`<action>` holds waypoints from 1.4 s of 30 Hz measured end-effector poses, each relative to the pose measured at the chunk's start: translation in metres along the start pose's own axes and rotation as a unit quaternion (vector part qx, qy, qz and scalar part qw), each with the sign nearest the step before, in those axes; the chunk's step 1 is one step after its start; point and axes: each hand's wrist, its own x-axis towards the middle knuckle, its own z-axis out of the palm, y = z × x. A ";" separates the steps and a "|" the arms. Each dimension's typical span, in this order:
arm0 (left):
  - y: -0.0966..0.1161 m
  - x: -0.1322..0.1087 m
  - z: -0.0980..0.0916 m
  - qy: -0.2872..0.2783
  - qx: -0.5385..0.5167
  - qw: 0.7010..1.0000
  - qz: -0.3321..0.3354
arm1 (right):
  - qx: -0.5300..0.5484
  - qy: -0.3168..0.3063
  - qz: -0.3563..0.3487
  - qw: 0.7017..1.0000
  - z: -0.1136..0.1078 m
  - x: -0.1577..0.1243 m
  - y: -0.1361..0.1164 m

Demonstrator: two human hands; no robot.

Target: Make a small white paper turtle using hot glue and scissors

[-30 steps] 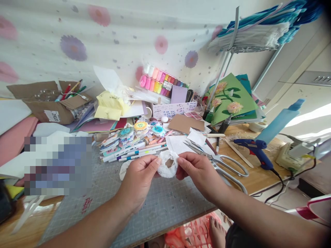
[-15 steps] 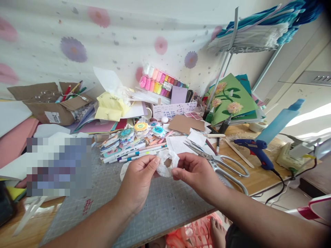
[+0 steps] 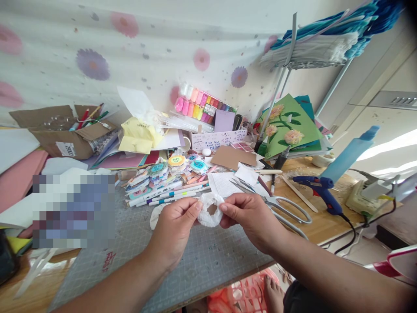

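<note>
Between my two hands is a white crinkled paper ring with a brown patch showing at its centre. My left hand pinches its left edge between thumb and fingers. On the opposite edge, the thumb and fingers of my right hand are closed on it. The ring is held up above the grey cutting mat. A white piece lies on the mat, partly behind my left hand. Large scissors lie beyond my right hand, partly covered by it.
Several round paper decorations and marker pens lie behind the hands. A blue glue gun rests at the right with its cord over the edge. A cardboard box stands at the left, and modelling clay packs lean at the back.
The ring has turned and flattened out to face me, its rim rounder than before. My right thumb and fingers have shifted up along its right edge. My left hand has barely moved.
</note>
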 end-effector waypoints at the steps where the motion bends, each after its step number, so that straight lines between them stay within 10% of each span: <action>1: -0.001 0.000 0.000 0.000 0.005 1.000 0.001 | 0.001 0.000 0.004 1.000 0.000 0.000 0.000; 16: 0.013 -0.002 0.003 -0.055 -0.084 0.993 -0.055 | -0.074 0.008 -0.016 0.997 -0.008 -0.002 -0.002; 26: 0.004 0.002 -0.001 -0.054 0.075 0.995 -0.040 | -0.142 -0.008 -0.039 0.989 -0.006 0.000 -0.002; 34: 0.012 0.007 -0.001 -0.083 0.056 0.995 -0.019 | -0.019 -0.085 -0.027 0.996 -0.013 -0.003 -0.010; 42: 0.014 -0.046 -0.006 -0.047 0.118 0.992 -0.026 | -0.049 -0.084 -0.020 0.995 -0.027 -0.015 -0.017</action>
